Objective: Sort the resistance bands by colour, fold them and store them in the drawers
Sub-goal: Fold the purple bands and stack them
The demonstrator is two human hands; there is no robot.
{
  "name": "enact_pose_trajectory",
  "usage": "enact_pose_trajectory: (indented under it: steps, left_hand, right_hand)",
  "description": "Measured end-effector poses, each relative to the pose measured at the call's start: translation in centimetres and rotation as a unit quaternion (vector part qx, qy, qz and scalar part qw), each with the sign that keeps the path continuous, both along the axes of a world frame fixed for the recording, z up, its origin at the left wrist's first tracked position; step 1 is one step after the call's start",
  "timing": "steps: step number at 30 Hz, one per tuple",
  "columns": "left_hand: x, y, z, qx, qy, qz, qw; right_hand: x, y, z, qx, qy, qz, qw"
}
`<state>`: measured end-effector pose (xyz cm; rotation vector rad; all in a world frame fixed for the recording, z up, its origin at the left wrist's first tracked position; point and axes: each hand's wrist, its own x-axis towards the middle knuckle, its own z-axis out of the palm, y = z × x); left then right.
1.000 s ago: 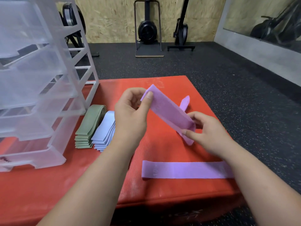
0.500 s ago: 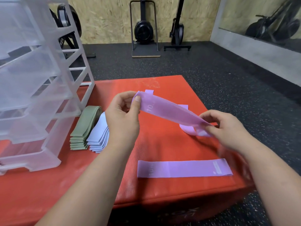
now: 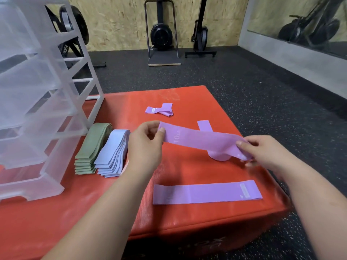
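Mat (image 3: 187, 169), red, bears flat purple band (image 3: 206, 192); speckled black floor (image 3: 244, 76), chipboard wall (image 3: 116, 21) beyond.

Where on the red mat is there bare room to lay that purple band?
Front-left, between the drawer unit and the flat purple band, the mat is bare. Crowded: green stack and blue stack beside the drawers, and a loose band under the held band.

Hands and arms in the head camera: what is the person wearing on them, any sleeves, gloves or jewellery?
Nothing worn shows. The left hand and right hand are bare, with no gloves, and no rings can be seen. The left forearm and right forearm are bare down to the frame's bottom edge: no sleeves, watch or wristband in view.
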<state>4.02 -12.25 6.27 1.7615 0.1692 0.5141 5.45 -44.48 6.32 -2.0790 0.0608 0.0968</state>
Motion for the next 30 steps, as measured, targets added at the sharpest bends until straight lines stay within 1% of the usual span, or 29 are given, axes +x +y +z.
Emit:
enact_pose_trajectory:
  steps: [2,6,10,12,17,24,30]
  left_hand:
    - [0.1,-0.3,-0.5,0.007,0.022,-0.005,1.0]
    - [0.3,-0.2,-1.3,0.01,0.073,-0.026,0.997]
    - [0.2,0.0,-2.0,0.048,0.118,-0.052,0.991]
    - [0.4,0.1,-2.3,0.058,0.129,-0.058,0.988]
    - [0.4,0.4,-2.3,0.066,0.12,-0.043,0.99]
    - [0.1,1.2,-1.9,0.071,0.1,-0.007,0.992]
    - [-0.9,1.7,-1.5,0.046,0.091,-0.001,0.995]
  right_hand:
    - [0.0,-0.3,-0.2,0.004,0.029,-0.013,0.999]
    - [0.2,-1.0,-0.6,0.006,0.034,-0.035,0.999]
    - [-0.1,-1.4,-0.9,-0.039,0.048,-0.009,0.998]
    - [-0.2,-1.7,-0.9,-0.046,0.058,0.003,0.997]
    - [-0.6,-2.0,-0.3,0.014,0.061,-0.014,0.998]
    - [-1.6,-3.0,0.4,0.099,-0.005,-0.088,0.991]
    - [-2.7,-3.3,0.9,0.167,0.009,-0.106,0.98]
